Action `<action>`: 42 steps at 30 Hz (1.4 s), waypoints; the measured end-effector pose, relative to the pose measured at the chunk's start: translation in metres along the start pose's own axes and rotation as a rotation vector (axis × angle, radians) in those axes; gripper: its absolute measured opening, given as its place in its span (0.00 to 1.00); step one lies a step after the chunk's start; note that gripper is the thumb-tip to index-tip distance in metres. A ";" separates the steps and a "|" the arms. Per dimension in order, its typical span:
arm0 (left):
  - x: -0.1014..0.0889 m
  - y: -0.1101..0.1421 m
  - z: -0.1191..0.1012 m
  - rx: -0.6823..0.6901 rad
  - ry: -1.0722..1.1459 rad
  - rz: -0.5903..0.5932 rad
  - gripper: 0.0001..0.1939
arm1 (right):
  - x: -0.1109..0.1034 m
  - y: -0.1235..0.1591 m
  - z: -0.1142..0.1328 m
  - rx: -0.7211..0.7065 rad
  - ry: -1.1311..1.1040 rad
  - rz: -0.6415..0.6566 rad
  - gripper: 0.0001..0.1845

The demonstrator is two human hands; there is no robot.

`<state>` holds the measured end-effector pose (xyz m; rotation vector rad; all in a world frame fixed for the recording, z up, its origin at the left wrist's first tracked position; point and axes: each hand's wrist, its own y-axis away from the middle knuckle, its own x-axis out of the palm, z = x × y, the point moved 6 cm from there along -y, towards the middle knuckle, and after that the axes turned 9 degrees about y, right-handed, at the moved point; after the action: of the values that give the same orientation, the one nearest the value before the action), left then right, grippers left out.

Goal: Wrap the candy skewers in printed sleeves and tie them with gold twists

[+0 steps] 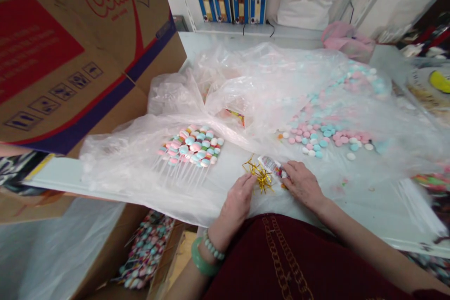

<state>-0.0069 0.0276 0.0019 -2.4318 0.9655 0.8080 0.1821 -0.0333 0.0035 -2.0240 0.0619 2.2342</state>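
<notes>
My left hand [239, 198], a jade bangle and bead bracelet on its wrist, has its fingers drawn together at the edge of a pile of gold twist ties [263, 179]. Just right of the pile, my right hand [303, 183] is closed on the side of a small printed plastic bag [270, 165], whose lower end is partly covered by the fingers. To the left, a bundle of candy skewers [195, 146] lies on plastic sheeting, white sticks towards me. Loose pink, blue and white candies [318, 138] are scattered beyond my right hand.
Crumpled clear plastic sheeting [225, 75] covers much of the table. A large cardboard box [105, 51] stands at left. Below the table edge, an open carton holds many candy skewers [147, 248]. Behind is a white shelf [225, 28] with blue boxes [232, 5]; a pink bag [348, 41] lies nearby.
</notes>
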 end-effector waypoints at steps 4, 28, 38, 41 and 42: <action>-0.009 -0.014 -0.002 0.005 0.153 -0.115 0.17 | 0.009 -0.003 -0.014 0.148 -0.135 0.070 0.17; -0.022 0.015 0.011 -0.741 1.420 -0.568 0.17 | -0.008 -0.042 0.116 0.330 -1.505 0.373 0.13; -0.067 0.062 0.053 -0.703 1.495 -0.926 0.12 | 0.009 -0.068 0.181 0.210 -1.353 0.470 0.06; -0.091 0.078 0.064 -0.707 1.485 -1.057 0.08 | 0.005 -0.085 0.200 0.223 -1.416 0.464 0.05; -0.099 0.083 0.066 -0.704 1.489 -1.096 0.08 | 0.006 -0.091 0.207 0.273 -1.463 0.493 0.04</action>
<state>-0.1493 0.0554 0.0027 -3.2634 -0.6411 -1.4034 -0.0123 0.0812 0.0233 0.0800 0.6780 3.1151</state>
